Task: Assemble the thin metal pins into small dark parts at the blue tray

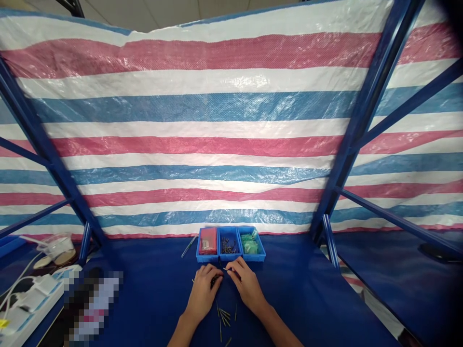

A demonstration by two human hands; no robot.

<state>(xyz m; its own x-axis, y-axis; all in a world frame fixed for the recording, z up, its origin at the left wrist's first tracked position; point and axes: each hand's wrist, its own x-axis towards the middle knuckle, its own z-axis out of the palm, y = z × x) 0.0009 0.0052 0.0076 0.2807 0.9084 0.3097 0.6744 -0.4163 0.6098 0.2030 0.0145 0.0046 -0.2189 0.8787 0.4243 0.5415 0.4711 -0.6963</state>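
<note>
Hands and rods at the table, seen from your head camera. Your left hand [204, 289] is curled, thumb drawn toward the fingers, around a dark bunch that appears to be rods; a thin tip pokes out on its outer side. How many it encloses cannot be told. Your right hand [248, 284] pinches one slender piece, apparently a rod, between thumb and fingertips, its pale end pointing toward the left hand. The two hands are near each other but apart, just in front of three joined blue bins.

The left bin [207, 259] contains red packets [208, 240], the middle bin [229, 258] more rods, and the right bin [254, 258] green packets [249, 244]. Loose rods [224, 316] lie on the table [152, 299] between your forearms, several in a fan and others singly. A pen [188, 246] lies beside the left bin.

Likely faults: should your left fingers slacken, the bunch could slip and scatter, thin rods being hard to hold together. Should your right pinch close off-centre, its rod could swivel or spring free. A forearm drawn inward might sweep the loose rods and set them rolling. A knuckle carried too far forward could knock the bins, and a rod dropped there might lodge among the packets.
</note>
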